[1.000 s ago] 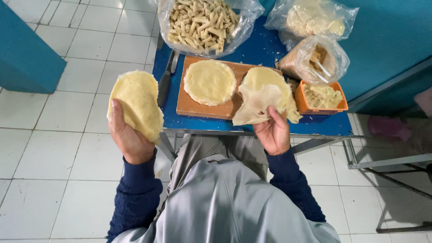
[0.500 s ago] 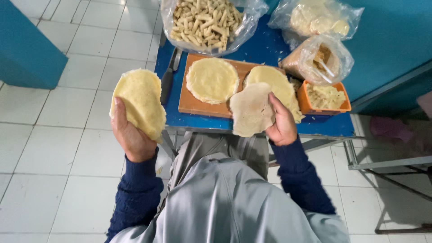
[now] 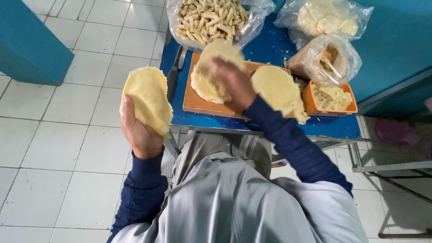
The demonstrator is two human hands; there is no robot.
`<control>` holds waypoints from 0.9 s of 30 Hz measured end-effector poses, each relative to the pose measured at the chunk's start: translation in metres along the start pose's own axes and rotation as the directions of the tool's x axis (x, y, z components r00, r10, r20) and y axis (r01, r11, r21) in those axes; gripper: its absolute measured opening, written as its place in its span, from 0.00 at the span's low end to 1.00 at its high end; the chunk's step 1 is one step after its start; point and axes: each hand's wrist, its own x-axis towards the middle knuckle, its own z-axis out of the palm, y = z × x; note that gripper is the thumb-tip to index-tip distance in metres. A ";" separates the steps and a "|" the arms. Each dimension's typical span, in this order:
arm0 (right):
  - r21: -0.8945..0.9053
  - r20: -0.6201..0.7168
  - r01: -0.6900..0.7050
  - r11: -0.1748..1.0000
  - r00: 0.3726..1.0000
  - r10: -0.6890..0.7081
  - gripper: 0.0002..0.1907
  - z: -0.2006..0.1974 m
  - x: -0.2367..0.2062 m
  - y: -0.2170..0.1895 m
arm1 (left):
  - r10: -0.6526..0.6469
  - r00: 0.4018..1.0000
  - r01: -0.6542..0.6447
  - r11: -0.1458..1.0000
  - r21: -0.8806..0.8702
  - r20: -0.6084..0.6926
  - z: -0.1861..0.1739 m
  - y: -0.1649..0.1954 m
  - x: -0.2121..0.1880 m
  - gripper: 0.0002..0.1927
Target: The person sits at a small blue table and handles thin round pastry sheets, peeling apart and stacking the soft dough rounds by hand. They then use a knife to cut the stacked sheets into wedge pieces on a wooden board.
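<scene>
The thin round wrapper (image 3: 220, 51) in my right hand (image 3: 231, 81) hangs over the orange cutting board (image 3: 198, 101), just above the pale sheet (image 3: 204, 85) already lying there; my fingers are closed on its edge, though my hand hides exactly how they pinch it. My left hand (image 3: 139, 132) is out to the side over the tiled floor (image 3: 67, 135), fingers curled up under a stack of wrappers (image 3: 148, 99) that rests on my palm and stands nearly upright. Right of the board another pile of wrappers (image 3: 276, 90) sits on the blue table (image 3: 265, 49), touching an orange tub of filling (image 3: 330, 99). Behind the board is an open bag of finished rolls (image 3: 211, 18), with two more plastic bags (image 3: 324, 58) to its right. A knife (image 3: 173, 76) lies along the board's left edge
</scene>
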 end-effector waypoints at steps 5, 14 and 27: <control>-0.256 0.067 0.086 0.963 0.995 -0.071 0.25 0.038 -0.026 -0.003 | 0.016 1.000 -0.015 1.000 -0.026 0.023 -0.006 0.004 0.002 0.26; -0.241 0.176 0.124 0.963 0.981 -0.083 0.36 0.024 -0.031 -0.037 | -0.122 0.987 0.133 0.986 -0.096 0.109 0.010 -0.011 0.003 0.27; 0.838 -0.030 -0.309 0.451 0.797 0.603 0.36 -0.058 -0.080 -0.081 | -0.628 0.630 0.755 0.633 -0.171 0.457 0.055 -0.091 0.028 0.28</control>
